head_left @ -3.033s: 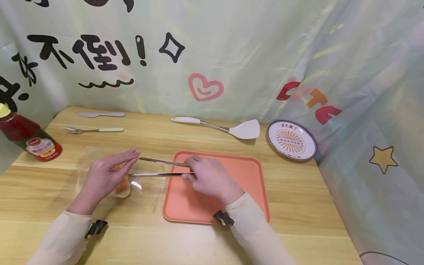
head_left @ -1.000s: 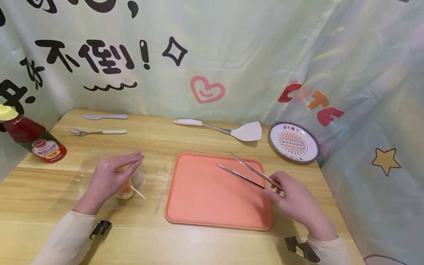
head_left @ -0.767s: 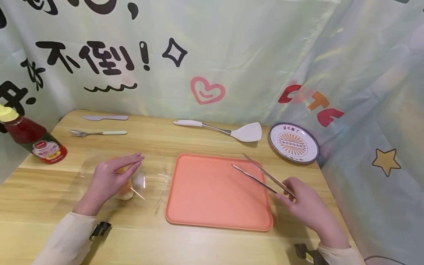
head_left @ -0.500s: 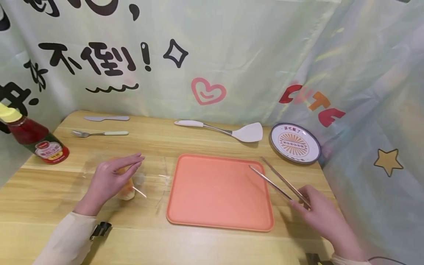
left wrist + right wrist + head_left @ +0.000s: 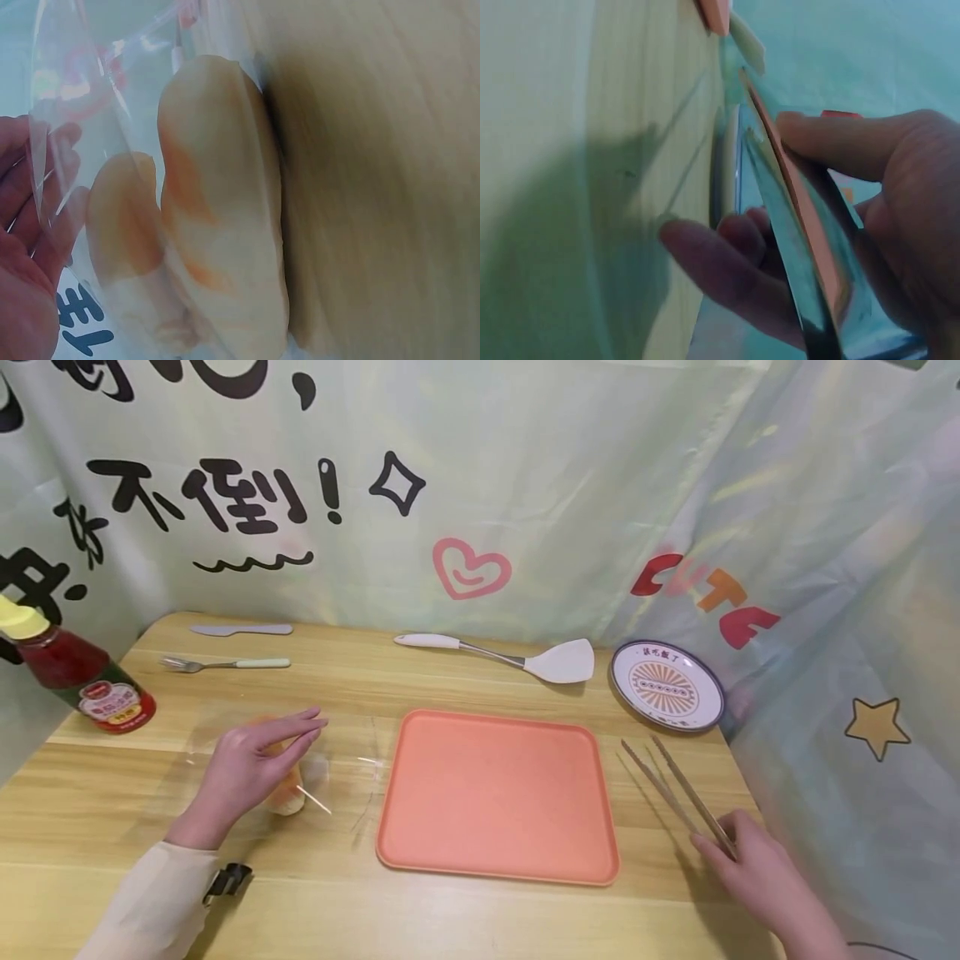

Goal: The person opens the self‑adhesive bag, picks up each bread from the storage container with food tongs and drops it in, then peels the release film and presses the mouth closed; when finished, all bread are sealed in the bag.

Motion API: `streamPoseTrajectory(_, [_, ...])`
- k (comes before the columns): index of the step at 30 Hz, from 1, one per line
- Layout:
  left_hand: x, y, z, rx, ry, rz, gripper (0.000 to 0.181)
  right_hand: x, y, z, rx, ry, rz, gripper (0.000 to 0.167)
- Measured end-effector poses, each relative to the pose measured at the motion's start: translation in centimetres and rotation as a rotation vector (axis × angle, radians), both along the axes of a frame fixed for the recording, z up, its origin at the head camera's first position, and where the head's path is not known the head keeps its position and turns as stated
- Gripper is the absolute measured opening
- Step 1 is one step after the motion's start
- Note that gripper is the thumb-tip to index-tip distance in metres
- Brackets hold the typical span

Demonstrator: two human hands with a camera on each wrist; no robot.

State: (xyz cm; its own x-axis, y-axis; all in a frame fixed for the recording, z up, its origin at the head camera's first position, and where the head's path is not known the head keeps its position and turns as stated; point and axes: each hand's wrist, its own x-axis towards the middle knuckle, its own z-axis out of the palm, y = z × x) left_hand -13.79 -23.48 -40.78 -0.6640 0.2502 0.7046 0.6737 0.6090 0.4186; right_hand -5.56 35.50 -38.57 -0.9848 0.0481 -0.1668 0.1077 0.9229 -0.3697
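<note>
Wooden table [image 5: 487, 918], patterned curtain [image 5: 562, 485] behind. Tongs [image 5: 697, 803]: right of the tray [image 5: 495, 793], arms apart, long axis running from my right hand [image 5: 765, 878] toward the plate [image 5: 666, 687], held between thumb and fingers. My left hand [image 5: 249, 768]: straight-fingered, beside bagged bread [image 5: 221, 217], not gripping it.

We see a wood-grain table [image 5: 322, 914] with a pale green curtain [image 5: 570, 477] behind it, printed with black characters, a pink heart, a yellow star and the colourful word "CUTE". At the left we find a red sauce bottle [image 5: 82, 672] with a yellow cap. Near the back edge, we notice a grey knife [image 5: 242, 630], and in front of it a fork [image 5: 225, 664] with a pale green handle, tines pointing left. We also spot a white spatula [image 5: 540, 665], then a dark-rimmed plate [image 5: 666, 687] farther right. Before these we see a coral tray [image 5: 495, 793].
</note>
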Motion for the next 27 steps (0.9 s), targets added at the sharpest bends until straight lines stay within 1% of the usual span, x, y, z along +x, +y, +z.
streamPoseTrajectory(6, [0.1,0.0,0.2,-0.014,0.007,0.011,0.031,0.2,0.5,-0.7,-0.028,-0.05,-0.033,0.046])
streamPoseTrajectory(10, [0.1,0.0,0.1,-0.025,-0.002,0.017,0.027,0.0,0.5,-1.2,-0.075,-0.115,-0.074,0.047])
streamPoseTrajectory(13, [0.1,0.0,0.1,-0.031,-0.009,0.021,0.028,-0.2,0.6,-1.4,-0.084,-0.139,-0.085,0.048])
streamPoseTrajectory(14, [0.1,-0.1,0.0,-0.032,-0.011,0.022,0.027,-0.2,0.6,-1.5,-0.081,-0.138,-0.081,0.049])
streamPoseTrajectory(17, [0.2,-0.1,0.0,-0.034,-0.008,0.021,0.017,-0.2,0.7,-1.6,-0.051,-0.134,-0.068,0.052])
streamPoseTrajectory(19, [0.2,-0.1,0.1,-0.036,-0.005,0.022,0.014,-0.3,0.8,-1.7,-0.033,-0.133,-0.056,0.055])
streamPoseTrajectory(23, [0.3,-0.1,0.2,-0.042,-0.009,0.024,0.017,-0.3,0.8,-1.9,-0.003,-0.132,-0.04,0.057])
streamPoseTrajectory(27, [0.3,0.0,0.2,-0.052,-0.009,0.033,0.021,-0.3,0.8,-2.0,0.007,-0.15,-0.046,0.06])
